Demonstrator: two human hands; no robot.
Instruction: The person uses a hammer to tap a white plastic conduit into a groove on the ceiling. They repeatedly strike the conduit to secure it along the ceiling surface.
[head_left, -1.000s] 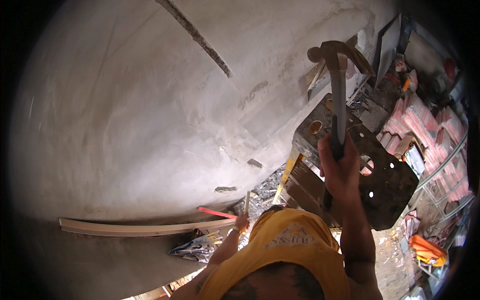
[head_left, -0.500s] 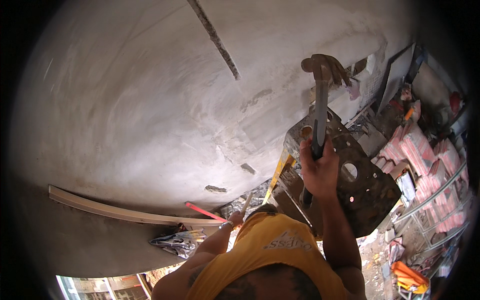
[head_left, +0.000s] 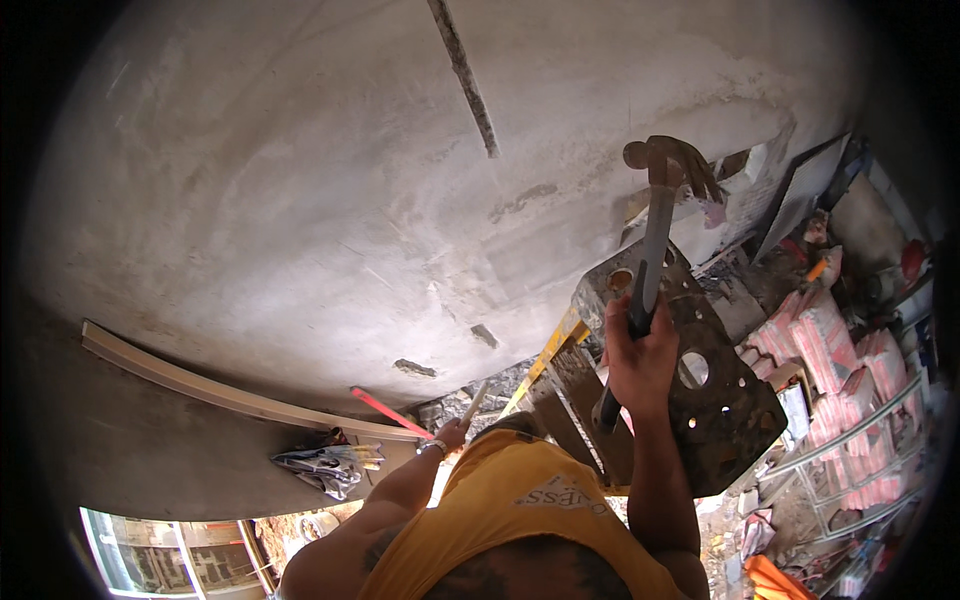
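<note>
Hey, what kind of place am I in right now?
Probably a room being built or renovated: the grey wall has a rough groove cut into it, pinkish packages are piled at the right, and your right hand holds a hammer.

The hands (head_left: 642, 362) hold a claw hammer (head_left: 656, 228) and a slim rod (head_left: 476, 401).

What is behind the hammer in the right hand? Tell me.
Behind the hammer, the grey wall shows around its head; lower down, a dark platform with holes shows beside the handle. Whatever the hammer and right hand directly cover is hidden.
</note>
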